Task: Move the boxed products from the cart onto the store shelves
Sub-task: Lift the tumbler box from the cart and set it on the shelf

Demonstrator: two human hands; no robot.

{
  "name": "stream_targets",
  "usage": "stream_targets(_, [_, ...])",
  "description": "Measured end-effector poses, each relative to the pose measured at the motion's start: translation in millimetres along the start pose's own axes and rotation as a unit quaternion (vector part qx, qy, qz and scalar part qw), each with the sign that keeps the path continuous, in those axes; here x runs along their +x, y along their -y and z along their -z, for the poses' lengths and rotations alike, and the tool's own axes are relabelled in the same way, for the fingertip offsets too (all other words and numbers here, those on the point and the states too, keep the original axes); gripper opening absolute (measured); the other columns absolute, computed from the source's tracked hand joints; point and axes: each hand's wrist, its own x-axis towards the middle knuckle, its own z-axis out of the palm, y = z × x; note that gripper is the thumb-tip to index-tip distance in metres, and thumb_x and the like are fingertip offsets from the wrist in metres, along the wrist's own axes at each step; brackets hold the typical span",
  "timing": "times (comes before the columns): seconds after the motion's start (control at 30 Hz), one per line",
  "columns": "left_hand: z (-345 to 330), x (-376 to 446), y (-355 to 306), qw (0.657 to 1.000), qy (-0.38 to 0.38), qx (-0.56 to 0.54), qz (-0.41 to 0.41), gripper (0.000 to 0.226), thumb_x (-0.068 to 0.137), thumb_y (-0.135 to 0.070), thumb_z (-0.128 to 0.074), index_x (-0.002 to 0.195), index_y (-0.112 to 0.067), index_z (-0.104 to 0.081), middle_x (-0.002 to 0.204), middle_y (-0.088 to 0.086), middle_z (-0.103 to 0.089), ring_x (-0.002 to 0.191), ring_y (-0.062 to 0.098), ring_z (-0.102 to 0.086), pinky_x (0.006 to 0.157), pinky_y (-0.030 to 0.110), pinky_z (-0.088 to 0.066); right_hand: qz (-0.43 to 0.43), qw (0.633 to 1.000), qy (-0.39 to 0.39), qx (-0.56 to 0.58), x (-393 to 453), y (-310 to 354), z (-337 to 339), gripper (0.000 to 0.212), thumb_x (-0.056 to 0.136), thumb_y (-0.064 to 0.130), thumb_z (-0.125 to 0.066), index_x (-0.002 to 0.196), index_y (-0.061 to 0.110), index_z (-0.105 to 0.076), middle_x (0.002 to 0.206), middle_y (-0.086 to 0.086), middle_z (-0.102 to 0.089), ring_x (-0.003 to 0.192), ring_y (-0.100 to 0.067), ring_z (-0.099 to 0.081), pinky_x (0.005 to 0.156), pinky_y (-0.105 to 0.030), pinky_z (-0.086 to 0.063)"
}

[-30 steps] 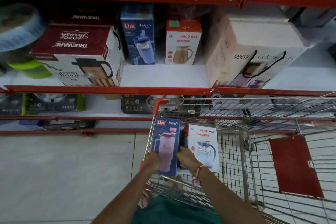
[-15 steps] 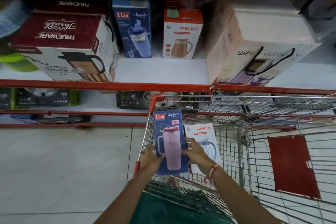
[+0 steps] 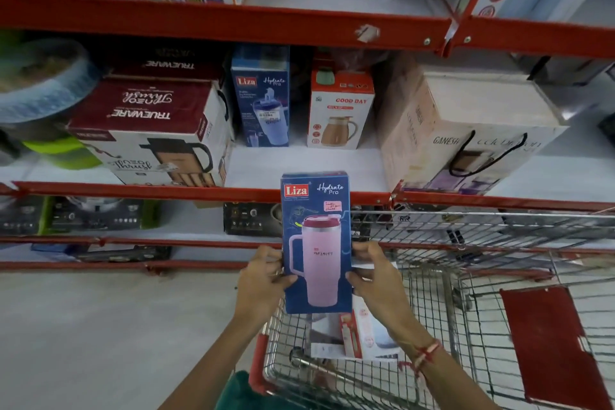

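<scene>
I hold a tall blue Liza tumbler box [image 3: 316,243], printed with a pink mug, upright above the wire cart [image 3: 466,293]. My left hand [image 3: 263,280] grips its left edge and my right hand [image 3: 372,276] grips its right edge. The box's top reaches the red front rail of the middle shelf [image 3: 299,163]. A white Good Day jug box [image 3: 362,339] lies in the cart under my right hand. A matching blue Liza box [image 3: 261,100] and an orange-and-white Good Day box [image 3: 339,110] stand at the back of that shelf.
On the middle shelf a Trueware box [image 3: 149,130] sits left of the bare white patch and a large Ganesh box [image 3: 466,133] sits right of it. More boxes fill the shelf above. A red flap [image 3: 549,343] lies in the cart.
Both hands have lifted the blue Liza box out of the cart and up toward the middle shelf. The view has tilted upward, showing the upper shelf.
</scene>
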Motion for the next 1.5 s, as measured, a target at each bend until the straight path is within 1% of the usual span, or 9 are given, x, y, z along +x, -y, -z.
stream_targets(0.17, [24.3,22.2,-38.6,0.994,-0.037,-0.003,-0.098,0.059,0.074,0.007,-0.071,0.128,-0.008,-0.051,0.106,0.009,-0.074,0.09,0.019,-0.072,0.08,0.045,-0.06,0.087,0.993,-0.068,-0.043,29.9,37.3,-5.5,0.033,0.08,0.009,-0.075,0.099,0.023,-0.051,0.105,0.004,-0.069,0.094,-0.013,-0.068,0.08,-0.04,-0.061])
stream_targets(0.3, [45.5,57.3,-60.7,0.984,-0.113,-0.004,-0.135,0.044,0.079,0.005,-0.067,0.116,-0.017,-0.06,0.083,-0.021,-0.075,0.072,-0.004,-0.07,0.059,0.015,-0.059,0.17,0.97,-0.126,-0.123,73.0,77.8,-20.8,0.035,0.077,0.017,-0.078,0.095,0.018,-0.047,0.104,-0.003,-0.069,0.09,-0.019,-0.067,0.068,-0.015,-0.049])
stream_targets(0.37, [54.5,82.3,-67.6,0.963,-0.18,0.071,-0.186,0.047,0.071,0.008,-0.073,0.114,-0.006,-0.061,0.088,-0.002,-0.077,0.077,0.005,-0.069,0.071,0.015,-0.055,0.186,0.963,-0.13,-0.142,97.1,94.3,-32.1,0.033,0.078,0.018,-0.077,0.097,0.015,-0.05,0.106,-0.006,-0.069,0.092,-0.021,-0.068,0.068,-0.013,-0.045])
stream_targets(0.43, [59.5,107.6,-71.9,0.959,-0.204,0.092,-0.172,0.044,0.07,0.009,-0.072,0.111,0.001,-0.059,0.09,0.015,-0.076,0.082,0.02,-0.071,0.078,0.032,-0.058,0.186,0.961,-0.118,-0.167,120.4,105.3,-45.3,0.033,0.081,0.02,-0.075,0.104,0.012,-0.052,0.111,-0.007,-0.069,0.097,-0.022,-0.069,0.077,-0.023,-0.052])
stream_targets(0.5, [60.9,130.1,-73.2,0.961,-0.218,0.101,-0.14,0.035,0.074,0.008,-0.068,0.107,0.004,-0.056,0.087,0.02,-0.074,0.081,0.033,-0.07,0.073,0.046,-0.057,0.179,0.96,-0.105,-0.188,141.4,110.9,-58.4,0.035,0.084,0.021,-0.072,0.111,0.011,-0.051,0.116,-0.008,-0.068,0.101,-0.023,-0.069,0.086,-0.03,-0.056])
stream_targets(0.6, [60.5,156.1,-66.8,0.957,-0.242,0.12,-0.11,0.026,0.077,0.007,-0.063,0.101,0.005,-0.054,0.079,0.024,-0.071,0.075,0.04,-0.067,0.063,0.043,-0.051,0.181,0.956,-0.094,-0.212,166.7,110.6,-75.1,0.036,0.086,0.02,-0.07,0.116,0.011,-0.051,0.119,-0.009,-0.066,0.103,-0.025,-0.068,0.089,-0.033,-0.057])
stream_targets(1.23, [62.8,193.2,-44.8,0.969,-0.173,0.174,-0.044,0.032,0.084,0.002,-0.056,0.115,0.002,-0.05,0.106,0.026,-0.068,0.099,0.041,-0.063,0.088,0.046,-0.052,0.171,0.957,-0.083,-0.221,202.7,84.8,-88.6,0.026,0.09,0.017,-0.063,0.113,0.011,-0.052,0.12,-0.01,-0.063,0.096,-0.026,-0.069,0.085,-0.032,-0.057])
stream_targets(1.4, [30.7,158.7,-19.8,0.966,-0.216,0.135,-0.051,0.043,0.078,0.004,-0.063,0.119,0.003,-0.05,0.123,0.022,-0.051,0.114,0.035,-0.052,0.097,0.041,-0.047,0.226,0.95,-0.119,-0.181,164.7,39.9,-77.5,0.017,0.095,0.019,-0.056,0.111,0.015,-0.055,0.117,-0.003,-0.058,0.078,-0.013,-0.066,0.069,-0.023,-0.058])
stream_targets(1.5, [-6.6,132.1,2.9,0.974,-0.183,0.119,-0.055,0.038,0.079,0.002,-0.063,0.116,0.001,-0.052,0.122,0.02,-0.052,0.112,0.034,-0.053,0.097,0.043,-0.049,0.203,0.953,-0.143,-0.177,133.4,-15.6,-71.7,0.016,0.094,0.017,-0.056,0.108,0.009,-0.059,0.112,-0.008,-0.06,0.087,-0.018,-0.063,0.076,-0.033,-0.06])
